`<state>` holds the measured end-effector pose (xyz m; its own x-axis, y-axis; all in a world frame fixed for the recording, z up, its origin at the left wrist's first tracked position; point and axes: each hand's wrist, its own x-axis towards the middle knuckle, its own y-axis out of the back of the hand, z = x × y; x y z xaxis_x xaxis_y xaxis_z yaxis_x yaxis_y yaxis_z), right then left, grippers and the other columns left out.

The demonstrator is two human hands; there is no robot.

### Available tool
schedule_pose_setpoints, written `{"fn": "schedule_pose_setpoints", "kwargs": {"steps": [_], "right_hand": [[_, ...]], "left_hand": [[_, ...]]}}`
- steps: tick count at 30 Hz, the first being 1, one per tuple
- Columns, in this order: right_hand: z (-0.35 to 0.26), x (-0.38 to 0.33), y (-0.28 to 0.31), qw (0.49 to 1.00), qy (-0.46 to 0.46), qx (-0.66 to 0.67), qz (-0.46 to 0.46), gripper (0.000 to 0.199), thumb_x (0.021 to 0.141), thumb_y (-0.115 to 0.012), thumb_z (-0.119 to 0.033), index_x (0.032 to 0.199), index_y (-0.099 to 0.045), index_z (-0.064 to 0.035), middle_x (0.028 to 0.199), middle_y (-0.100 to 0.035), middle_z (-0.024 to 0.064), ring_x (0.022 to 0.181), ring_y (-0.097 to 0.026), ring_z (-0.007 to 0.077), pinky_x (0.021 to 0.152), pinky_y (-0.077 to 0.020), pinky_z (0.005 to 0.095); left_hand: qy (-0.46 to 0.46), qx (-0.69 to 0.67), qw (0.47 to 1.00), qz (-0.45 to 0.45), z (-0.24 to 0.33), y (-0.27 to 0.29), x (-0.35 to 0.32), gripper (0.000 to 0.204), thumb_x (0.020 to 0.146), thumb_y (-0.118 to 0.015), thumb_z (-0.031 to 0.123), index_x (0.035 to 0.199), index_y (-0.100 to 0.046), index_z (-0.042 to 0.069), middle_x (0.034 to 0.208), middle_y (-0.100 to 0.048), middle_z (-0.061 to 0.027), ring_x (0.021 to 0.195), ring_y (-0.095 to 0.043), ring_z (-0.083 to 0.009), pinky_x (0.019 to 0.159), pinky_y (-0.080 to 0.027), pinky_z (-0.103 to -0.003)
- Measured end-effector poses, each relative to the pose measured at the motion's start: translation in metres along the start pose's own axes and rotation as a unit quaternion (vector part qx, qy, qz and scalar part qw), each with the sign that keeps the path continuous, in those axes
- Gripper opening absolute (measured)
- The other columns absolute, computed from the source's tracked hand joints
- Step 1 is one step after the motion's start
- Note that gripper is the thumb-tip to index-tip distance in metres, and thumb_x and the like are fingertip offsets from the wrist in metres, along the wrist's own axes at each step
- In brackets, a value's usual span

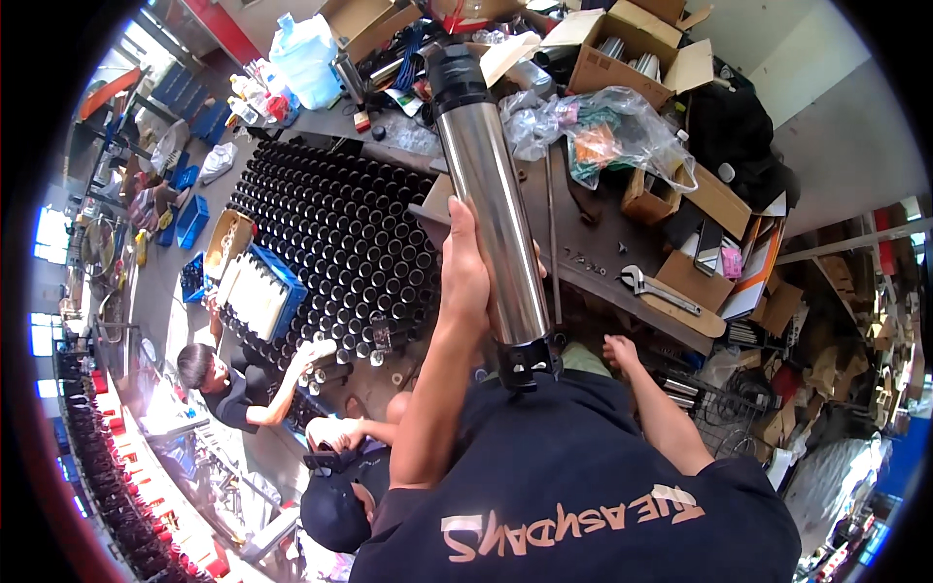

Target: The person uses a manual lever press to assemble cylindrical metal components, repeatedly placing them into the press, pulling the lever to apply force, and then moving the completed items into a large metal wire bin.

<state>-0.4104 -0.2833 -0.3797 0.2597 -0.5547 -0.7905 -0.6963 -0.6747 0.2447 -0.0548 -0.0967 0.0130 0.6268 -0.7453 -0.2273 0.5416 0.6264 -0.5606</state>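
Observation:
My left hand [466,282] is wrapped round a long polished steel cylinder [494,209], which looks like a pump body, with black fittings at both ends. The thumb lies along its left side, and fingertips show at its right edge; the other fingers are hidden behind it. Tilted slightly, the cylinder spans from above the workbench down to my dark shirt [583,466]. Low on the right, near the bench's front edge, my right hand [620,352] is held with its fingers curled in. Nothing shows in it, and it is apart from the cylinder.
On the workbench [593,228] lie an adjustable wrench [661,290], plastic bags [622,136] and open cardboard boxes [627,53]. Many black-rimmed tubes [340,233] are stacked at left. Two co-workers sit at the lower left, one reaching toward a pale part [319,350].

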Motion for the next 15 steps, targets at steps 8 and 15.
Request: {"fn": "schedule_pose_setpoints", "kwargs": {"steps": [8, 15], "right_hand": [[0.042, 0.006, 0.011, 0.999, 0.008, -0.004, 0.045, 0.035, 0.093, -0.072, -0.030, 0.109, -0.062, -0.0013, 0.077, -0.062, 0.0047, 0.051, -0.051, 0.0117, 0.044, -0.0392, 0.0274], [0.010, -0.039, -0.001, 0.992, 0.082, -0.063, 0.069, 0.036, 0.095, -0.067, -0.037, 0.108, -0.067, -0.0038, 0.089, -0.070, 0.0067, 0.066, -0.062, 0.0127, 0.054, -0.0475, 0.0282]], "left_hand": [[0.088, -0.213, 0.965, -0.126, -0.019, 0.014, 0.011, 0.085, 0.095, -0.023, 0.078, 0.124, -0.054, 0.004, 0.084, -0.065, -0.0199, 0.067, -0.063, -0.0335, 0.060, -0.053, -0.043], [0.067, -0.099, 0.987, -0.104, -0.017, 0.027, -0.008, 0.085, 0.095, -0.025, 0.078, 0.126, -0.052, 0.004, 0.092, -0.065, -0.0178, 0.079, -0.067, -0.0300, 0.068, -0.057, -0.042]]}}
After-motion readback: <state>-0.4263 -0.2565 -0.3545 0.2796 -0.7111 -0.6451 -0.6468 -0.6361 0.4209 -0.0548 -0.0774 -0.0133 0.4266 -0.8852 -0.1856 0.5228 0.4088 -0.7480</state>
